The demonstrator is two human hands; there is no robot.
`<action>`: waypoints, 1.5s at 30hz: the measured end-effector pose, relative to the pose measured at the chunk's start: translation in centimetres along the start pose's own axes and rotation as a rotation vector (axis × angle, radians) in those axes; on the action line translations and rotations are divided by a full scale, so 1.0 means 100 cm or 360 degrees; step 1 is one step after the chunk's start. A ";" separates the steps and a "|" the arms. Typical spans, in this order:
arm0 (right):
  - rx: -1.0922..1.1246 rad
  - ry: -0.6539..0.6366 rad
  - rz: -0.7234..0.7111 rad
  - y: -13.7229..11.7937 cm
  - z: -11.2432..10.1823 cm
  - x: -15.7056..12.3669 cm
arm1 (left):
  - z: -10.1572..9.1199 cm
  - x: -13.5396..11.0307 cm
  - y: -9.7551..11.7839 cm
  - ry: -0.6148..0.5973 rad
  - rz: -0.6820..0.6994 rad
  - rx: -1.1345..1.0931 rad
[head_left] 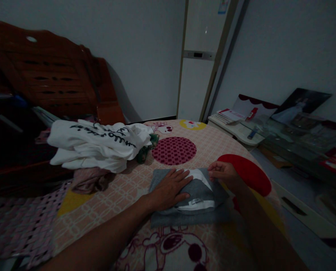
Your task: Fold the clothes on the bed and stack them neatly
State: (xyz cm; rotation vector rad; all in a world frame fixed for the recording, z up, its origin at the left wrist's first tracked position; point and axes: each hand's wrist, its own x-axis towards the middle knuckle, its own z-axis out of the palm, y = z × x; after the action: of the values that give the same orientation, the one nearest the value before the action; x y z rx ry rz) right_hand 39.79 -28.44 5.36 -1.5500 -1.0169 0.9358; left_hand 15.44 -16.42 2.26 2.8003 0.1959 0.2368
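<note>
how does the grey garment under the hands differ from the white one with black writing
The grey garment is folded flat and neat; the white garment lies in a crumpled heap. The left hand presses flat on the grey garment and the right hand pinches its far edge; no hand touches the white garment. The grey garment lies near, the white garment farther left. Both rest on the patterned sheet.

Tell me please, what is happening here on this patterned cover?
A person is handling a folded grey garment that lies on the patterned cover. The left hand rests flat and open on top of the garment. The right hand pinches the garment's far right edge. A pile of white clothes lies apart from it, farther left.
</note>
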 end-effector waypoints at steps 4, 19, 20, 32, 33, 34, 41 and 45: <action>-0.0178 0.0107 -0.0090 0.007 -0.004 0.004 | 0.002 -0.001 -0.001 0.0017 0.0004 0.0000; -0.1326 -0.0061 -0.1035 0.052 0.007 0.020 | 0.000 -0.002 0.002 0.0029 0.0010 -0.0008; -0.1362 -0.0044 -0.1050 0.050 0.009 0.019 | 0.000 -0.002 0.002 0.0065 0.0015 -0.0022; -0.1313 -0.0134 -0.1118 0.058 0.027 0.014 | 0.006 0.000 0.000 -0.0046 0.0050 0.0059; -0.1273 -0.0144 -0.1111 0.056 0.027 0.015 | 0.005 -0.001 0.000 -0.0040 0.0052 0.0028; -0.1220 -0.0145 -0.1090 0.054 0.026 0.015 | 0.005 -0.001 0.000 -0.0023 0.0055 -0.0021; -0.1002 0.0235 -0.0782 0.055 0.008 0.026 | -0.015 -0.003 -0.028 0.0587 -0.0361 -0.0400; -0.1152 0.0284 -0.0697 0.071 0.000 0.031 | -0.020 -0.005 -0.052 0.0528 -0.0467 -0.0254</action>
State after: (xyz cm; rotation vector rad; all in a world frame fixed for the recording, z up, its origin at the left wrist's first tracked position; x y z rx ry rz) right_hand 41.92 -26.45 -1.84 -1.8249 -1.5816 0.1065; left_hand 14.02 -11.00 2.37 2.5170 0.6290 0.6138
